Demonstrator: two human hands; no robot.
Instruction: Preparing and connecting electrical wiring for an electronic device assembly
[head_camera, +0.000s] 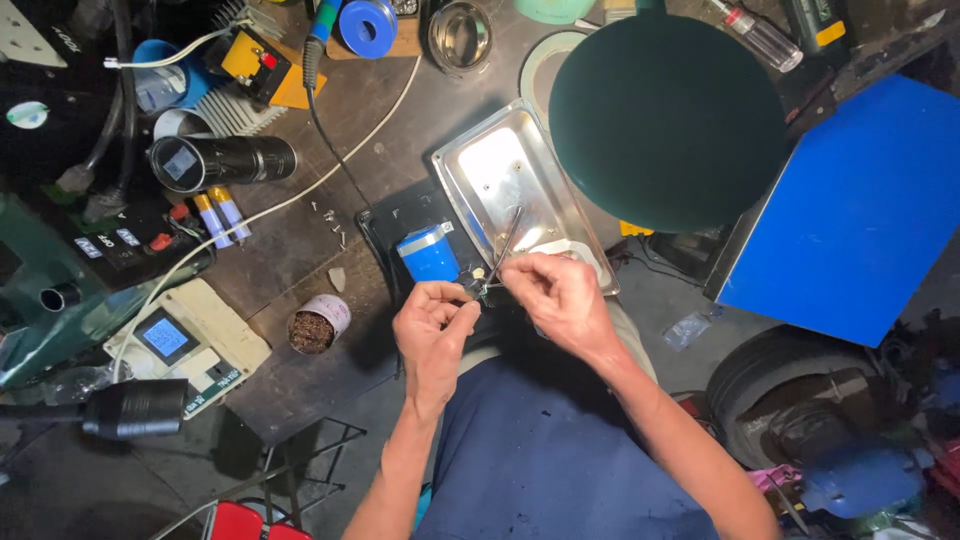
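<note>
Between both hands (500, 300), small part (474, 287), tweezers (503, 247)

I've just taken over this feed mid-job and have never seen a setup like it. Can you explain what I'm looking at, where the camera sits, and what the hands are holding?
There is no machine here, only a person working with bare hands. The single picture comes from a camera on the person's head, looking down at a cluttered workbench. The left hand pinches a small part, too small to identify. The right hand holds thin metal tweezers to it. Just beyond lie a blue cylinder and a shiny metal tray. A dark green lamp shade hangs above. At the left lie a black flashlight and a small meter.
</note>
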